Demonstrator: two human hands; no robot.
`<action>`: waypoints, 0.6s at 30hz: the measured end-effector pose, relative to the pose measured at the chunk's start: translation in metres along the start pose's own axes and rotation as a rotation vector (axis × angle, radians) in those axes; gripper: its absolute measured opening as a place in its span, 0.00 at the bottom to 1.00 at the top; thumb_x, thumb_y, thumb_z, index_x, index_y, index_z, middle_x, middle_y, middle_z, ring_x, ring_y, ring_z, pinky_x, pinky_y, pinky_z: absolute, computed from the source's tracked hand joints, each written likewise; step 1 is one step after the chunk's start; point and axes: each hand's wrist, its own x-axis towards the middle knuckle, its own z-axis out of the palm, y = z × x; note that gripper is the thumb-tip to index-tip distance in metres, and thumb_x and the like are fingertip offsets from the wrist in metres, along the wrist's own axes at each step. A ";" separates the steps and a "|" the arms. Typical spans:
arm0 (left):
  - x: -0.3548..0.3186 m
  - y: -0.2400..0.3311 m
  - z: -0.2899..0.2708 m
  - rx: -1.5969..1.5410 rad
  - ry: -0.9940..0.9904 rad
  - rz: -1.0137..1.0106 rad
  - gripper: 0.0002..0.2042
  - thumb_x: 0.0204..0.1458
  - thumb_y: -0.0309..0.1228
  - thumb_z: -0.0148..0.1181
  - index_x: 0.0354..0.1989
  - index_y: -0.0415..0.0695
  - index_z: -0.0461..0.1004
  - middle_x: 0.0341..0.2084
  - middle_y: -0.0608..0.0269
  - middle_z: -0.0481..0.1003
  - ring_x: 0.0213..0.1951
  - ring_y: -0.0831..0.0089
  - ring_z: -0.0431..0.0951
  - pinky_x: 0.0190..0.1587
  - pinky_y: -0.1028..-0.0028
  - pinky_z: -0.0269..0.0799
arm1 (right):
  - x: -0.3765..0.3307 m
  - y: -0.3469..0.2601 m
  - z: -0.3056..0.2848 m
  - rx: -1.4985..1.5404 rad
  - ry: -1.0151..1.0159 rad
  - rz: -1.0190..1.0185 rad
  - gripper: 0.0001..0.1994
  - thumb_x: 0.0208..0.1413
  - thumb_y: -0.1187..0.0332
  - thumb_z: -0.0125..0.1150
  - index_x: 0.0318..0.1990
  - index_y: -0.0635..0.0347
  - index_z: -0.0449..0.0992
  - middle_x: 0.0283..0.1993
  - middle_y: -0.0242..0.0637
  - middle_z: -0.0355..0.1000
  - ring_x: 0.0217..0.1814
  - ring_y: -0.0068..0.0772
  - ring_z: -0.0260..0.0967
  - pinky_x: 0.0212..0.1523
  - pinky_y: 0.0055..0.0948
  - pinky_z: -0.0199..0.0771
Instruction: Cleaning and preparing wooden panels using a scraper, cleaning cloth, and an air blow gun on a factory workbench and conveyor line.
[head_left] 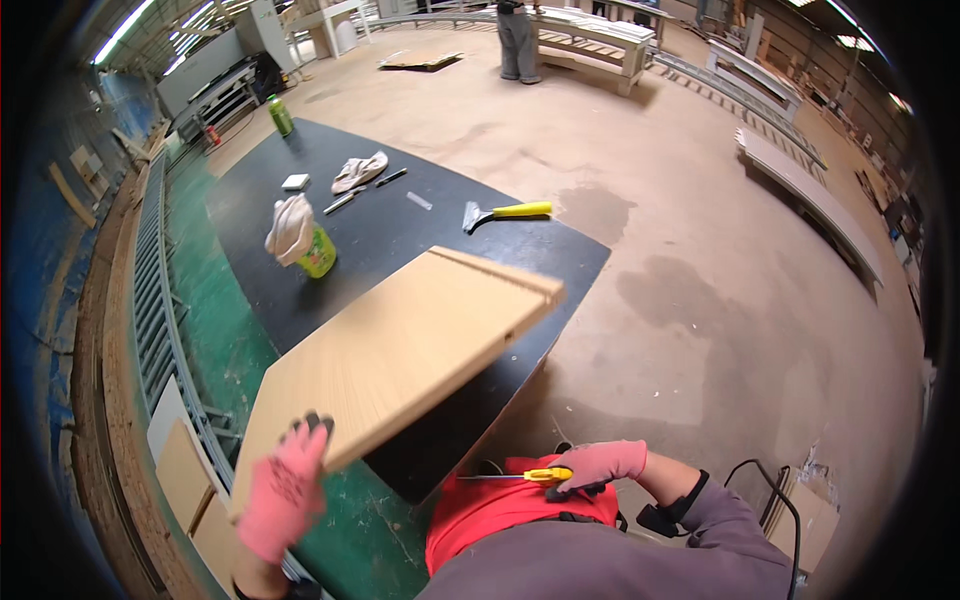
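Note:
My left hand (288, 490), in a pink glove with dark fingertips, grips the near left edge of a light wooden panel (380, 350). Its fingers lie over the top face; the thumb is hidden. The panel rests tilted across a black tabletop (440, 440) and overhangs its near left side. Close to my waist, my right hand (598, 468), also gloved, is closed around a yellow-handled screwdriver (540, 475). The tool's thin metal shaft points left, above red cloth at my front.
Beyond the panel lie a yellow-handled scraper (508, 212), a pen-like tool (391, 177), a rag (360, 172) and a green container with cloth on top (318, 252). A green bottle (280, 116) stands at the far corner. A roller conveyor (152, 290) runs along the left. Another person (517, 45) stands far ahead.

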 end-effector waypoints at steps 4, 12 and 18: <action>-0.019 0.037 0.062 -0.003 -0.034 -0.161 0.29 0.29 0.18 0.51 0.49 0.40 0.62 0.48 0.44 0.63 0.50 0.46 0.63 0.49 0.59 0.64 | -0.001 0.114 -0.007 0.232 0.253 0.371 0.24 0.45 0.53 0.58 0.47 0.58 0.68 0.35 0.43 0.71 0.34 0.36 0.68 0.37 0.32 0.67; -0.029 0.080 0.180 -0.059 0.053 -0.307 0.30 0.26 0.21 0.55 0.48 0.45 0.66 0.50 0.45 0.59 0.52 0.47 0.58 0.52 0.53 0.53 | -0.019 0.237 -0.087 -0.126 1.191 0.382 0.23 0.46 0.60 0.56 0.49 0.61 0.66 0.46 0.48 0.68 0.46 0.44 0.67 0.47 0.35 0.68; -0.023 0.093 0.226 -0.056 0.039 -0.328 0.28 0.30 0.22 0.56 0.48 0.48 0.67 0.52 0.48 0.58 0.52 0.50 0.57 0.53 0.53 0.53 | 0.073 0.204 -0.107 0.569 0.692 -0.088 0.20 0.58 0.57 0.43 0.43 0.67 0.70 0.37 0.39 0.72 0.36 0.29 0.68 0.39 0.29 0.67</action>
